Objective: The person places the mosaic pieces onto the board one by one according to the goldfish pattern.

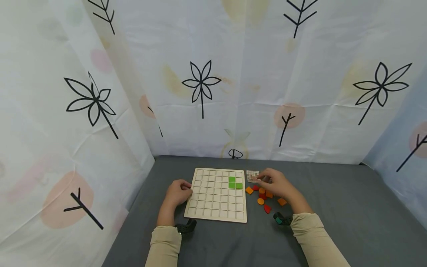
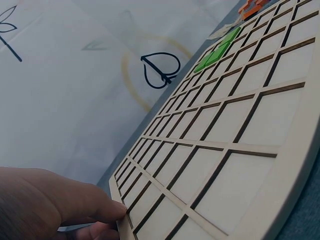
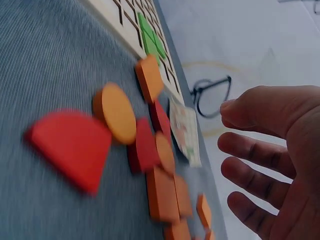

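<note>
A pale wooden grid board (image 1: 213, 196) lies on the dark cloth, with green square tiles (image 1: 232, 185) in a few cells near its far right corner. At its left edge my left hand (image 1: 178, 193) pinches the rim, and in the left wrist view the thumb (image 2: 107, 210) is against the frame. Over the small printed card (image 1: 251, 176), my right hand (image 1: 275, 181) is held above the table. The right wrist view shows nothing between its thumb and loosely bent fingers (image 3: 257, 182). Orange and red pieces lie just below that hand, including a red quarter-circle (image 3: 72, 147) and an orange disc (image 3: 117, 112).
Grey cloth (image 1: 350, 207) covers the table. A white curtain (image 1: 240, 81) printed with leaves hangs behind and at the sides. Each wrist wears a dark band, such as the one on the right wrist (image 1: 282, 219).
</note>
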### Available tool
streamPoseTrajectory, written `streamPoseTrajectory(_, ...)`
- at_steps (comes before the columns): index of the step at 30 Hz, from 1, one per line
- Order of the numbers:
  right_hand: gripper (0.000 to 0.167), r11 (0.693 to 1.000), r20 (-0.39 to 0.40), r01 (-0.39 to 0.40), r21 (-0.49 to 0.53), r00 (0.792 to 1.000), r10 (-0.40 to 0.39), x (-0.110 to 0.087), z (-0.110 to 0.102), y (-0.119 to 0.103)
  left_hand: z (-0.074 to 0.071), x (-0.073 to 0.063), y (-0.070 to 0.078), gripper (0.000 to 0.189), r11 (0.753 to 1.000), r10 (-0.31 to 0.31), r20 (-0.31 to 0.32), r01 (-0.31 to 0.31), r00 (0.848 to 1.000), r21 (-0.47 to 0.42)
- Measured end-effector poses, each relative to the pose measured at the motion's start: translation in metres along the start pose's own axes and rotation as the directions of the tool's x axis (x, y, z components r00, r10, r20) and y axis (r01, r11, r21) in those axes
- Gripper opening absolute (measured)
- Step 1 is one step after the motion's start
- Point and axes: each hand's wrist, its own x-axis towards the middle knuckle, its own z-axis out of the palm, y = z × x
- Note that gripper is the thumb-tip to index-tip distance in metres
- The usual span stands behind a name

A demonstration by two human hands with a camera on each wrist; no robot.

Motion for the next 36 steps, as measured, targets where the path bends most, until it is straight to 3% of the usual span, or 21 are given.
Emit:
streamPoseTrajectory(8,0.020,0.999,-0.041,-0.028,-0.021,0.999,0.027,-0.025,-0.015,0.019,0.001,0.001,0.001,0.019,1.000,-0.001,-0.008,0.001,1.000,0.002)
streamPoseTrajectory(17,0.019,0.998,-0.033,-0.028,-0.062,0.999,0.026,-0.042,-0.019,0.029,0.001,0.001,0.000,0.020,1.000,-0.009,0.000,0.009,1.000,0.002)
streamPoseTrajectory(36,0.025,0.996,-0.028,-0.075,-0.052,0.997,0.073,-0.049,-0.014,0.035,0.002,0.001,-0.001,0.021,1.000,-0.012,0.012,0.012,1.000,-0.004)
